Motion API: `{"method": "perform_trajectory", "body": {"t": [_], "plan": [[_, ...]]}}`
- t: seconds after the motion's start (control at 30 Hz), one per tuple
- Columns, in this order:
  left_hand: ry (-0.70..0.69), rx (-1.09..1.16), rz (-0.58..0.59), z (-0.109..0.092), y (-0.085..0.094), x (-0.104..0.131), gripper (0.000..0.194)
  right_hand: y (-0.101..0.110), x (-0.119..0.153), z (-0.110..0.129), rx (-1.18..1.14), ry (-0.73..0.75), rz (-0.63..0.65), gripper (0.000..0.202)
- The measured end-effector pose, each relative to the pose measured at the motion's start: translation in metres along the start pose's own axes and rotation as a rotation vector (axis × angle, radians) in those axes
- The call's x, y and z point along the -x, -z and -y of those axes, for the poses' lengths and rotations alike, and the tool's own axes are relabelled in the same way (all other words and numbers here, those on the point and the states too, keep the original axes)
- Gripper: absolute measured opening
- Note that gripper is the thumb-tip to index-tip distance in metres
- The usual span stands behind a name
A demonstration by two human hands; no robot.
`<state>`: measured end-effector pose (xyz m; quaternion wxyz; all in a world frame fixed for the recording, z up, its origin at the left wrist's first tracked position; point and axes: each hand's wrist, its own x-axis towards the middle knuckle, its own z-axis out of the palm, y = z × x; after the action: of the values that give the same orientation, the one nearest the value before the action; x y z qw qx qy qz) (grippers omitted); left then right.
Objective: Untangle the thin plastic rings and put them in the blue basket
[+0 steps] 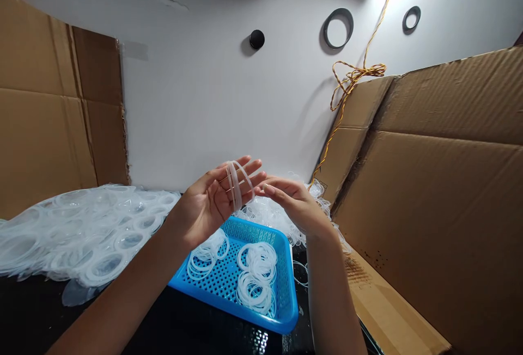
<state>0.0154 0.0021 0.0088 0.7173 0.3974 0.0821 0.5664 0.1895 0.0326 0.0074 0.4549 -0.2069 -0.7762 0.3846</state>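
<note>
Where the fingers of the left hand [208, 202] spread loosely apart, palm turned up, several thin translucent rings [235, 186] are looped around them. One loop bows outward toward the right hand [300, 202], whose thumb and fingertips are drawn close together beside it; whether they pinch it cannot be made out.

Below the hands, a blue perforated basket [245, 317] holds more rings in bunches: one bunch [208, 254] on the left, partly covered by the left hand and forearm, and two on the right, an upper bunch [257, 262] and a lower bunch [254, 292] touching it. The basket sits on a dark surface [163, 325].

Behind the basket and the right hand lies a heap of thin rings [273, 213]; a broad pile of wider clear rings [90, 230] spreads at left. Cardboard stands on both sides, the left sheet [41, 110] and the right sheet [441, 181] hemming in the work area. A small printed mark [322, 185] at the right sheet's lower edge is too small to read.

On the pale wall [212, 93] are a black round piece [257, 40], a large dark ring [326, 29], a smaller dark ring [405, 21] and a knotted orange cord [363, 72].
</note>
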Motion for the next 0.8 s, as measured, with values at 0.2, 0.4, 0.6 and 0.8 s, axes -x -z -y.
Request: {"method": "perform_trajectory", "body": {"t": [0.2,0.4,0.6,0.8], "plan": [[0.025,-0.211,0.311,0.004,0.011,0.000,0.029,-0.006,-0.005,-0.012,-0.167,-0.045,0.155,0.032],[0.013,-0.589,0.680,0.002,0.014,0.005,0.023,-0.011,-0.004,-0.010,-0.196,-0.142,0.321,0.024],[0.071,-0.989,0.800,-0.009,0.004,0.016,0.023,-0.016,-0.001,0.000,-0.096,0.012,0.208,0.015],[0.142,-0.969,0.749,-0.006,0.007,0.015,0.032,-0.018,0.007,0.007,0.115,0.303,-0.036,0.022]]}}
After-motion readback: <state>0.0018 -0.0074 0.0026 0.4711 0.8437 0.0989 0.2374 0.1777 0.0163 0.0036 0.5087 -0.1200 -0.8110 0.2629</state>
